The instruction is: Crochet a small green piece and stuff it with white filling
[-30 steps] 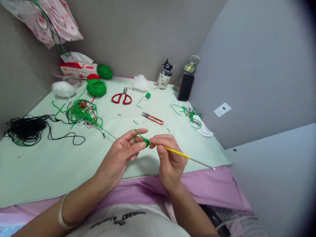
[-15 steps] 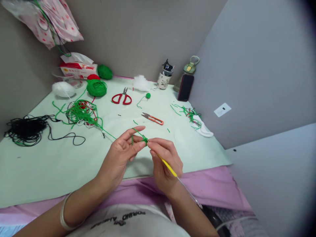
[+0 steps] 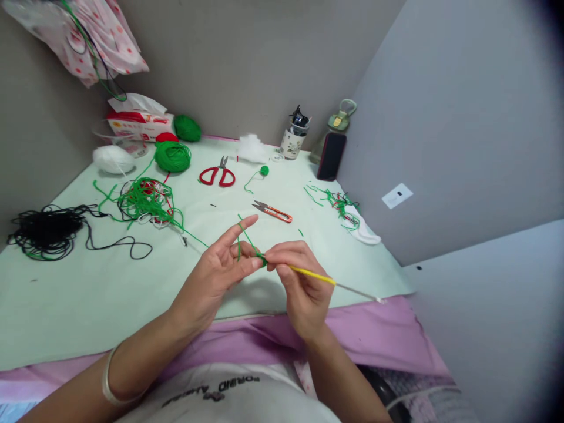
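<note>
Between thumb and fingers, my left hand point(image 3: 220, 270) pinches a small piece of green crochet work point(image 3: 263, 259). Green yarn point(image 3: 249, 235) runs from the piece over the raised left index finger and back toward a tangle of green, red and white yarn point(image 3: 150, 200). My right hand point(image 3: 304, 282) grips a crochet hook point(image 3: 315, 275) with a yellow handle, its metal shaft pointing out to the right. The hook's tip is at the green piece, hidden by the fingers. Thread snips point(image 3: 273, 212) with orange handles lie just beyond my hands.
Red-handled scissors point(image 3: 218, 174), a tiny green ball point(image 3: 264, 170) and white stuffing point(image 3: 252, 149) lie farther back. Black cord point(image 3: 48, 230) is heaped at the left. At the right, a phone point(image 3: 332, 156) leans by a bottle point(image 3: 341, 120), near yarn scraps point(image 3: 341, 205).
The crochet hook has swung from pointing down-right to nearly level, the right hand turning with it. My left index finger has risen, drawing the green yarn out longer above the piece.
</note>
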Tool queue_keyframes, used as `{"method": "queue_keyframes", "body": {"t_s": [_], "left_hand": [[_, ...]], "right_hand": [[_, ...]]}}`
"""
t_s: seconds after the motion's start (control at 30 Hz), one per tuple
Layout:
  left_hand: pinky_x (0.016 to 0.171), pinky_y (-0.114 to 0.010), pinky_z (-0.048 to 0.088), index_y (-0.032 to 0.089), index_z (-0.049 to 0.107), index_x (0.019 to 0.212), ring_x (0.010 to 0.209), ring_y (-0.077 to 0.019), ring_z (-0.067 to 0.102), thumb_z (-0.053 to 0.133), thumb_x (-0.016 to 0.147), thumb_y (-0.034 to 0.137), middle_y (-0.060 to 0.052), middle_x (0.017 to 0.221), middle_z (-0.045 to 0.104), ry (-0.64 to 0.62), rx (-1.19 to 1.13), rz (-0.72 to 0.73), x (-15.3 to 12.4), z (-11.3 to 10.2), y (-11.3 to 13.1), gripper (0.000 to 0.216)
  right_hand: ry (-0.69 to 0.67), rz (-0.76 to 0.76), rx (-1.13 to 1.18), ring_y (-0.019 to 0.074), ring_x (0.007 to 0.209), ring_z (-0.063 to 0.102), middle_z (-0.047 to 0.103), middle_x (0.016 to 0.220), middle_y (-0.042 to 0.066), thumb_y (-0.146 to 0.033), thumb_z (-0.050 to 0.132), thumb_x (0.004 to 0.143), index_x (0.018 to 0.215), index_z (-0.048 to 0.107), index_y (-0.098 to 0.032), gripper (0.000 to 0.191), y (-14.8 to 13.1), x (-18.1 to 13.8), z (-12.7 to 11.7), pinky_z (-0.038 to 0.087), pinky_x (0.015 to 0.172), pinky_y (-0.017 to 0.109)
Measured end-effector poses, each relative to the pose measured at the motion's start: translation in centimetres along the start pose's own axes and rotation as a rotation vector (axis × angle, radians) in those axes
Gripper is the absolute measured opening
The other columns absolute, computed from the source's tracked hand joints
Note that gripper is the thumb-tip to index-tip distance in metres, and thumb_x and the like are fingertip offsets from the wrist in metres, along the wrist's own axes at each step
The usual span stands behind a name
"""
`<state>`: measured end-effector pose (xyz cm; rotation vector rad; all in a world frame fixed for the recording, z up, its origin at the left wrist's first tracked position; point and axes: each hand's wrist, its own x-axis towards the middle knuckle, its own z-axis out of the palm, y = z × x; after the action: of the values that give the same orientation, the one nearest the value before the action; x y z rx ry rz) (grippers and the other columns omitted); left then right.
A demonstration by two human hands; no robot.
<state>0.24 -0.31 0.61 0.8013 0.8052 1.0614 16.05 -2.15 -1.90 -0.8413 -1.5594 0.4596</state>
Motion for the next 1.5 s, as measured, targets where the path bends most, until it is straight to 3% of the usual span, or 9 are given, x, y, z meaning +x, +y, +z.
{"method": "queue_keyframes", "body": {"t_s": [0.1,0.2,0.33,0.43,0.57,0.97,1.13,1.33,1.5], "left_hand": [[0.07,-0.018,0.046,0.027,0.056,0.153,0.069,-0.0091,0.052,0.09,0.077,0.02,0.005,0.075,0.065,-0.027,-0.035,0.0,0.0,0.0,-0.1,0.084],[0.064,-0.018,0.046,0.022,0.068,0.141,0.051,-0.0046,0.031,0.088,0.08,0.022,0.01,0.061,0.052,-0.051,-0.146,-0.127,0.1,-0.1,-0.1,0.064],[0.085,-0.025,0.055,0.015,0.08,0.122,0.048,-0.0039,0.018,0.083,0.084,0.019,0.013,0.052,0.034,-0.06,-0.278,-0.202,0.5,-0.5,0.4,0.039],[0.081,-0.023,0.052,0.021,0.081,0.12,0.051,-0.0041,0.029,0.083,0.083,0.02,0.008,0.062,0.05,-0.052,-0.211,-0.122,0.5,-0.5,0.4,0.037],[0.066,-0.022,0.041,0.028,0.081,0.122,0.075,-0.0128,0.053,0.084,0.083,0.027,-0.001,0.088,0.069,-0.038,0.006,-0.015,0.1,-0.3,-0.1,0.039],[0.082,-0.028,0.042,0.03,0.082,0.119,0.091,-0.0181,0.053,0.083,0.084,0.031,-0.001,0.092,0.061,0.019,0.13,0.044,0.0,-0.7,-0.1,0.035],[0.079,-0.026,0.042,0.033,0.081,0.119,0.083,-0.0151,0.051,0.083,0.085,0.03,0.001,0.091,0.061,0.031,0.199,0.109,0.1,-1.1,-0.4,0.034],[0.076,-0.026,0.045,0.028,0.081,0.118,0.072,-0.0133,0.051,0.082,0.083,0.021,0.002,0.085,0.062,0.155,0.382,0.234,-0.4,-0.3,-0.4,0.036],[0.064,-0.021,0.045,0.024,0.075,0.132,0.057,-0.0079,0.041,0.089,0.077,0.024,0.006,0.07,0.058,0.03,0.018,-0.013,-0.2,-0.1,-0.4,0.056]], "right_hand": [[-0.037,-0.107,-0.162,0.02,0.091,0.071,0.073,0.102,0.006,-0.01,0.06,0.099,0.124,0.075,-0.031,0.036,0.6,-0.2,0.1,0.062,0.076,0.036],[-0.021,-0.211,-0.253,0.0213,0.099,0.071,0.073,0.11,0.008,-0.009,0.063,0.097,0.131,0.073,-0.032,0.042,1.0,-0.3,0.2,0.062,0.081,0.037],[0.137,0.079,0.106,0.0167,0.08,0.07,0.074,0.094,0.004,-0.018,0.06,0.102,0.107,0.078,-0.026,0.021,1.0,0.4,0.0,0.06,0.073,0.034],[0.141,0.258,0.345,0.0146,0.069,0.067,0.073,0.091,0.004,-0.031,0.061,0.103,0.098,0.077,-0.023,0.018,0.8,1.1,0.0,0.058,0.064,0.031],[0.051,0.295,0.301,0.0157,0.077,0.069,0.075,0.092,0.004,-0.033,0.066,0.1,0.097,0.079,-0.023,0.017,0.8,1.2,0.4,0.059,0.07,0.031],[0.061,0.37,0.426,0.0156,0.077,0.071,0.077,0.09,0.004,-0.036,0.06,0.104,0.096,0.075,-0.021,0.022,0.8,1.2,-0.2,0.06,0.073,0.031],[0.025,0.246,0.222,0.0153,0.078,0.073,0.076,0.094,0.003,-0.027,0.055,0.106,0.1,0.074,-0.023,0.021,-0.2,1.1,-0.7,0.06,0.074,0.032],[-0.078,-0.25,-0.271,0.0209,0.09,0.073,0.077,0.099,0.008,-0.012,0.053,0.102,0.122,0.068,-0.025,0.029,-0.1,0.2,-0.1,0.062,0.076,0.036],[-0.027,-0.334,-0.464,0.0218,0.095,0.074,0.075,0.106,0.008,-0.013,0.061,0.099,0.126,0.072,-0.032,0.034,0.8,-0.4,0.4,0.063,0.075,0.036]]}}
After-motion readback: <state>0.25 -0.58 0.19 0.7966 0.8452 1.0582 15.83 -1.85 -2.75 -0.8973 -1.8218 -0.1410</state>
